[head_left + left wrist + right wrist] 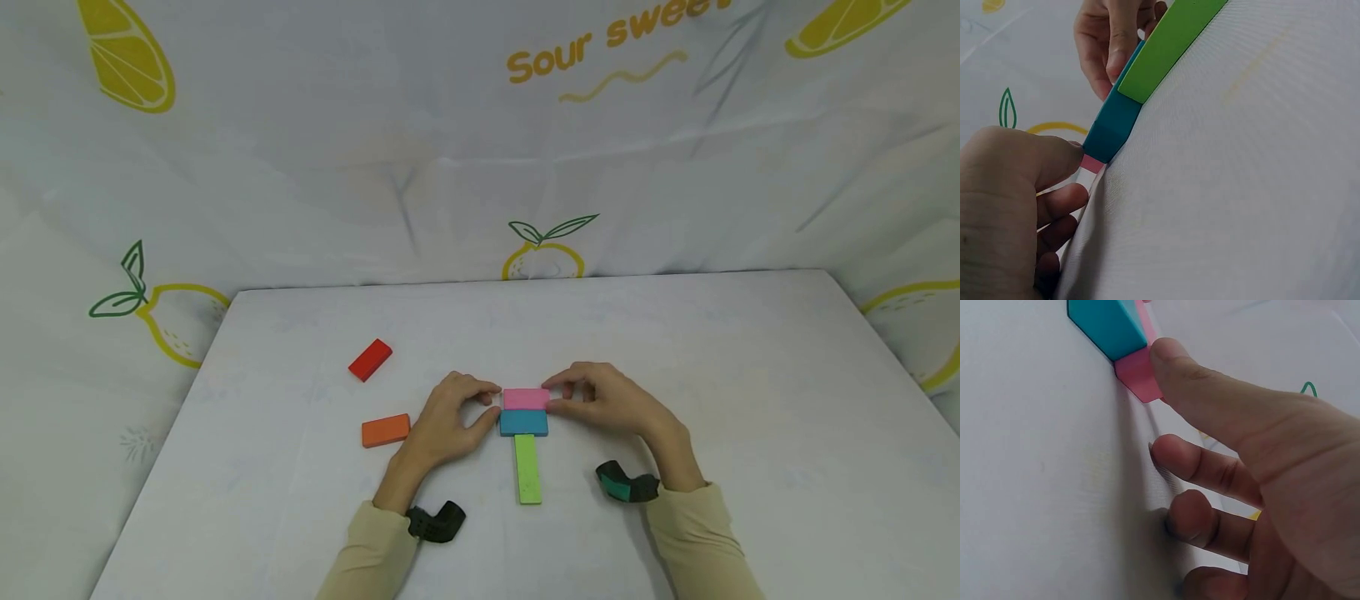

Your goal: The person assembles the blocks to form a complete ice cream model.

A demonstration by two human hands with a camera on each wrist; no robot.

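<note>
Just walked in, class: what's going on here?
Someone's left hand has its thumb at the left end of the blue block; the right hand touches the right end of the pink block. Pink lies along blue's far side; the green block extends from blue's near side. The red block and orange block lie farther left.

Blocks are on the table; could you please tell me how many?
5 in the head view: red block and orange block on the left; pink block, blue block and green block in a column, far to near, at centre.
</note>
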